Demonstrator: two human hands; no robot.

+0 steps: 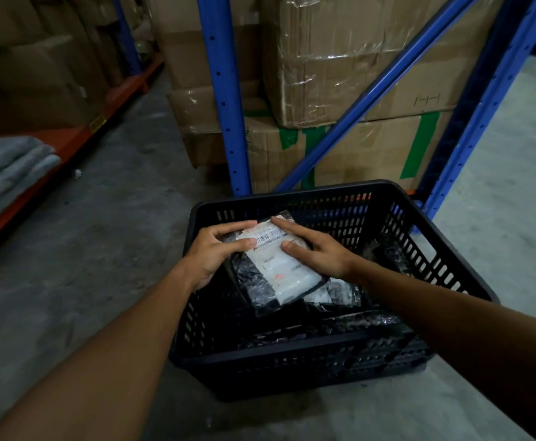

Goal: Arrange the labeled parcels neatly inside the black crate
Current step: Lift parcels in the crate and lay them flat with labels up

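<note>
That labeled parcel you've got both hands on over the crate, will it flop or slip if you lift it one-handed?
The labeled parcel is wrapped in glossy, crinkled film, so it is probably slippery. It looks flat and thin, spanning between the left hand and right hand without sagging, so likely fairly stiff and light. A one-handed grip might hold, but the film could slide; lower it into the black crate with both.

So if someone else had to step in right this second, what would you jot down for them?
Left hand and right hand: both grip one black plastic-wrapped parcel with a white barcode label, held tilted above the black perforated plastic crate on the concrete floor.
Inside: more wrapped labeled parcels lie loosely below, overlapping.
Done: parcels are in the crate.
Left: set the held parcel down flat, then straighten the rest.
</note>
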